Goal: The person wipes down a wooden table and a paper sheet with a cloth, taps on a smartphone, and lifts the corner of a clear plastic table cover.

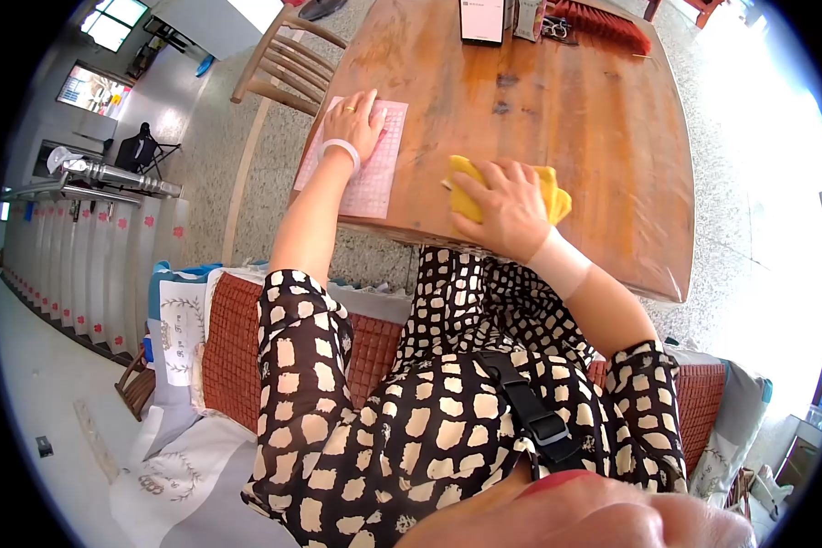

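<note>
Cloth (pixel 557 194), yellow and bunched, lies on the bench (pixel 612 137) under the right hand, well apart from the left. Left to right: a chair (pixel 292 71) stands past the bench's edge, beyond the left hand (pixel 354 123), its far parts cut off by the frame. That hand lies wide and flat on a pink gridded sheet (pixel 374 187), holding nothing that shows; its spread palm probably keeps the sheet from sliding, though what is beneath the palm is hidden. The right hand (pixel 511 205) holds the cloth, palm down and fingers spread over it, likely so that pressure reaches most of the folds; how far the fingertips grip cannot be made out, nor can the underside. A small pale bit by the thumb is too slight to name. Ahead of the right hand, on the bench's far part, a phone (pixel 481 22) leans upright, perhaps so its screen faces the person; its top is cut off and its writing too small to read. Just right of it are a packet (pixel 528 18), also cropped, a dark tangle (pixel 557 29) that is hard to tell, and a red brush (pixel 607 29), bristles outward.
</note>
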Demonstrator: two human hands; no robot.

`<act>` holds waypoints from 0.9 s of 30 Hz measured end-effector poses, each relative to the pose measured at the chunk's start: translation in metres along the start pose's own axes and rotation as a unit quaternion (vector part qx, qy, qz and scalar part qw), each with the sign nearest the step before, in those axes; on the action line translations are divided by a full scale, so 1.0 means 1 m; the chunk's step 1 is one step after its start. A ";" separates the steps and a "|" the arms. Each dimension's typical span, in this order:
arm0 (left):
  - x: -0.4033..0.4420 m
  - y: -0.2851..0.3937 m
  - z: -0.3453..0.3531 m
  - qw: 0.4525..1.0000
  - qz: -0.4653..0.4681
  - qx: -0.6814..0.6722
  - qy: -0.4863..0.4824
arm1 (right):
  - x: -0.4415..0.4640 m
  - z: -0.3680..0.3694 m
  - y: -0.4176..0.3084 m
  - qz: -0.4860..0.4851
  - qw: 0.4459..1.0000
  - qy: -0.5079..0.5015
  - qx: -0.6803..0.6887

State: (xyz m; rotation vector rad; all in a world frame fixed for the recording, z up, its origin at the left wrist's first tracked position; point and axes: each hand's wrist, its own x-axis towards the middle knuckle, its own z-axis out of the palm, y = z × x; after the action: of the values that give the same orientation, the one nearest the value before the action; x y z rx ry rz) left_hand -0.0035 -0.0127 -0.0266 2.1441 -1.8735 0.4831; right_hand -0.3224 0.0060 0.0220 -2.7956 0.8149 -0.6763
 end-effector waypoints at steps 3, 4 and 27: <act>0.001 -0.001 0.002 1.000 -0.004 -0.005 0.004 | 0.028 0.019 -0.006 -0.024 0.999 0.020 0.022; 0.001 -0.001 0.002 1.000 -0.006 -0.008 0.003 | 0.037 0.025 -0.006 -0.031 0.999 0.030 0.028; 0.002 -0.004 0.000 0.999 -0.020 -0.040 0.005 | -0.044 -0.072 0.226 0.409 0.893 0.036 -0.187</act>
State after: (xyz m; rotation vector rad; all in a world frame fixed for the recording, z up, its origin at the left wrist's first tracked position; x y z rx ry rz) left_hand 0.0009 -0.0134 -0.0254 2.1200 -1.8093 0.4026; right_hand -0.4960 -0.1617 0.0095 -2.3205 2.1326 -0.4897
